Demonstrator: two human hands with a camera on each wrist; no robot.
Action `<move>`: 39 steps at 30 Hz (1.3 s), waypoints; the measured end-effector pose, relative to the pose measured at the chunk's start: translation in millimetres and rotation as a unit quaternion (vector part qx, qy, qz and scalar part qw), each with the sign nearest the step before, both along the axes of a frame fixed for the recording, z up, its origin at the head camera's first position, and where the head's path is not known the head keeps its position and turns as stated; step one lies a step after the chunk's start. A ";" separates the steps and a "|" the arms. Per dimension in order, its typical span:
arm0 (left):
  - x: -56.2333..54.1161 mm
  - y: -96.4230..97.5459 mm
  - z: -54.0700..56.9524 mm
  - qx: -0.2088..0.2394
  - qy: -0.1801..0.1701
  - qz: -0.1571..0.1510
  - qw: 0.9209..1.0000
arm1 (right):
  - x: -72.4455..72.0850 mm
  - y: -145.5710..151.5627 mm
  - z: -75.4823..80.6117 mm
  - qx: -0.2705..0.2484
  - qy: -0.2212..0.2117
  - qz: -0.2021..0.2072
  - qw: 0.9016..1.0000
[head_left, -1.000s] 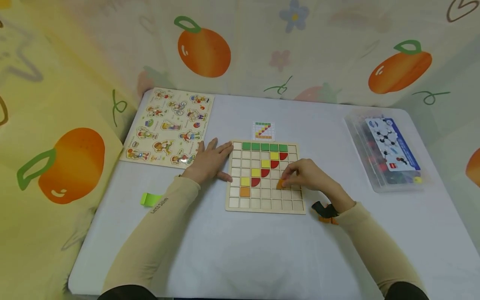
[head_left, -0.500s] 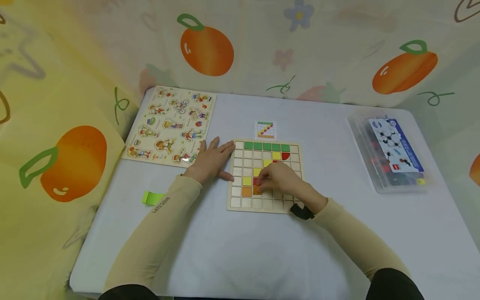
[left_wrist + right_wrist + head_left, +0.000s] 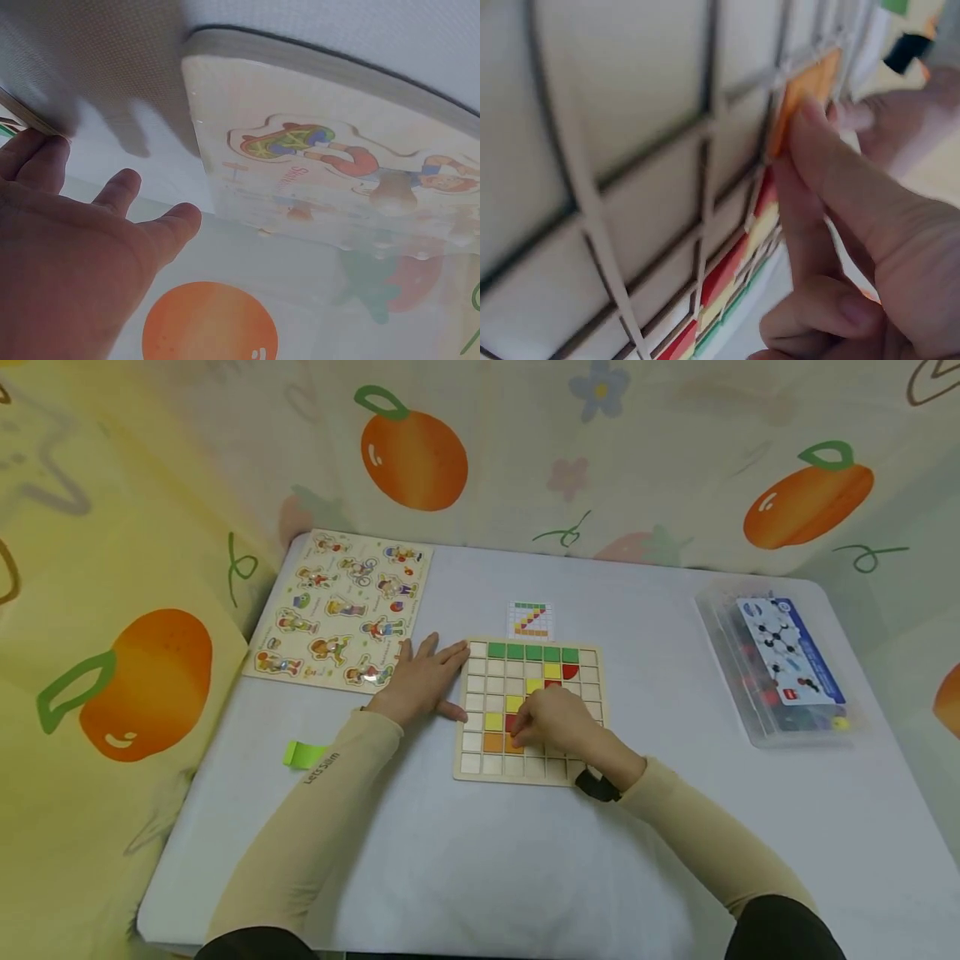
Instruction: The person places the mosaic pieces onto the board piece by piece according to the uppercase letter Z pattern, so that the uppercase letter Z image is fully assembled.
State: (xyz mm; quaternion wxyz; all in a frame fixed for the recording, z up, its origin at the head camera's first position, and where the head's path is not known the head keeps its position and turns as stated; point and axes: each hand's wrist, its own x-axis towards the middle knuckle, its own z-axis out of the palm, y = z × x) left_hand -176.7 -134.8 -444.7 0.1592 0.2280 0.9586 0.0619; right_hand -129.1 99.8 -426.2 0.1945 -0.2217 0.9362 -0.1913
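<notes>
A wooden grid board (image 3: 472, 763) lies on the white table, with green, yellow, red and orange pieces set in its cells. My left hand (image 3: 420, 687) rests at the board's left side with straight, spread fingers, the fingertips right at its edge. Over the lower left part of the grid is my right hand (image 3: 558, 720). In the right wrist view its thumb and index finger pinch an orange square tile (image 3: 821, 71) down at its cell. Left of that tile sits another orange tile (image 3: 492, 742). The curled palm hides several middle cells in the head view.
A small pattern card (image 3: 531, 620) lies just beyond the board. A picture puzzle board (image 3: 341, 635) is at the back left, a clear plastic box (image 3: 757, 718) at the right. A bright green strip (image 3: 300, 755) lies beside the left sleeve.
My right hand has moved left across the board with the orange tile, from the right of the grid to the cell beside the other orange tile. The left hand has stayed put.
</notes>
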 end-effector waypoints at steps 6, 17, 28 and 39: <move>-0.3 -0.8 -0.2 0.003 -0.003 -0.001 1.000 | 7.8 -2.1 -1.7 0.004 0.042 0.006 0.999; -0.3 -1.5 -1.1 0.001 -0.001 -0.001 1.000 | 1.7 54.3 6.4 -0.049 0.027 -0.009 0.998; -1.2 0.6 -2.0 0.000 0.000 -0.006 1.000 | 18.5 139.9 7.8 -0.010 0.000 -0.065 0.998; -0.8 -0.7 -2.7 -0.006 0.001 -0.003 1.000 | 48.5 198.0 5.8 0.017 -0.093 -0.093 0.991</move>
